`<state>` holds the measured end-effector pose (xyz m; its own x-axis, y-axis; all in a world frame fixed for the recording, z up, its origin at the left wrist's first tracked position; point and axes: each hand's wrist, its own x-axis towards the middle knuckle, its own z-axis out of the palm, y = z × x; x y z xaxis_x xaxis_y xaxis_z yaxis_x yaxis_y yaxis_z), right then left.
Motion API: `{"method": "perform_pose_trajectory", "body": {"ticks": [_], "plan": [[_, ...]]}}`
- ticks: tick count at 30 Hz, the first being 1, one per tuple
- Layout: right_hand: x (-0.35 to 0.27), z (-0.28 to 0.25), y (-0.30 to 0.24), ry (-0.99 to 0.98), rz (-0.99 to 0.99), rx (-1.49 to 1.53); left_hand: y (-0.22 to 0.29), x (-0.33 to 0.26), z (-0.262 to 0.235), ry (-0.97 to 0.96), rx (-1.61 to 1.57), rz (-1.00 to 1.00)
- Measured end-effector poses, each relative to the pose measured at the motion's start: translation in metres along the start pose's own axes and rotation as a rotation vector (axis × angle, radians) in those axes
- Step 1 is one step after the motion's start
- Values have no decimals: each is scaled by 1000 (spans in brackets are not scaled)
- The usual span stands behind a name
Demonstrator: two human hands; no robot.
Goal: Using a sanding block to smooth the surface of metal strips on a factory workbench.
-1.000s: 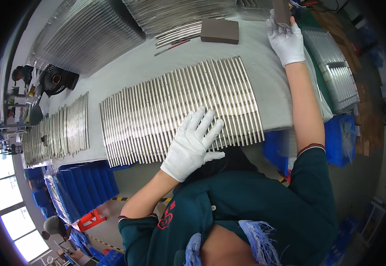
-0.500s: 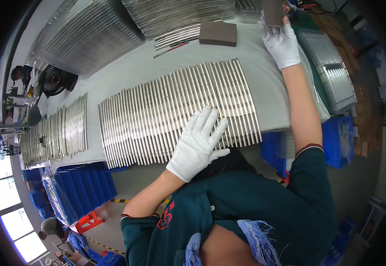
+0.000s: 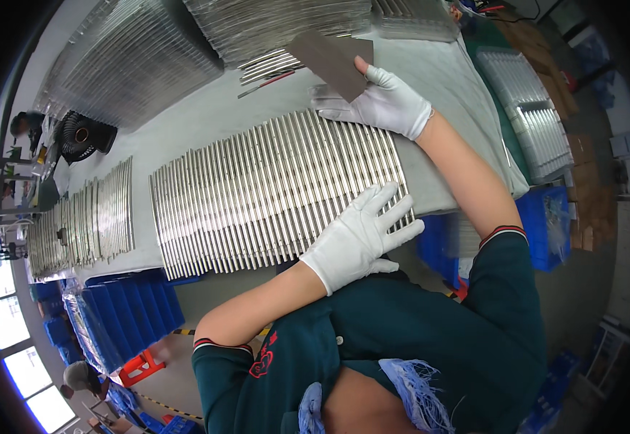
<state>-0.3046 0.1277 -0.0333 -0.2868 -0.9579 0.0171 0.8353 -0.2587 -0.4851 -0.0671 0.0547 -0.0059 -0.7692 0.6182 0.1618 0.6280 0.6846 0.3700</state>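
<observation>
My left hand (image 3: 362,235), in a white glove with its fingers spread, rests on the near right end of a row of shiny metal rods (image 3: 257,192). The rods lie side by side on the pale table cover. Over the far right end of that row, my right hand (image 3: 394,105), also gloved but with a bare thumb tip, grips a flat grey-brown block (image 3: 326,64). The block is tilted, and the right fingers are partly blurred. Behind it a second grey-brown block (image 3: 362,49) is mostly hidden.
A smaller group of rods (image 3: 94,213) lies to the left, near a black fan (image 3: 87,136). Plastic-wrapped stacks of rods (image 3: 130,61) stand along the back. A thin red-handled tool (image 3: 268,83) lies before them. Blue bins (image 3: 134,304) sit below the table edge.
My right hand has swung left and nearer with the block, from the far right corner to above the rods. My left hand has slid right along the row.
</observation>
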Motion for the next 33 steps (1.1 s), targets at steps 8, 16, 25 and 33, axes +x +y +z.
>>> {"method": "perform_pose_trajectory", "body": {"ticks": [8,16,25,33], "plan": [[-37,-14,-38,68,57,84,11,42,19,-22,10,107],[-40,-18,-44,88,59,47,17,43,16,-113,70,143],[4,-12,-9,61,72,119,7,-4,4,-72,2,59],[-24,-20,-33,-10,120,155,12,23,16,8,-23,146]]}}
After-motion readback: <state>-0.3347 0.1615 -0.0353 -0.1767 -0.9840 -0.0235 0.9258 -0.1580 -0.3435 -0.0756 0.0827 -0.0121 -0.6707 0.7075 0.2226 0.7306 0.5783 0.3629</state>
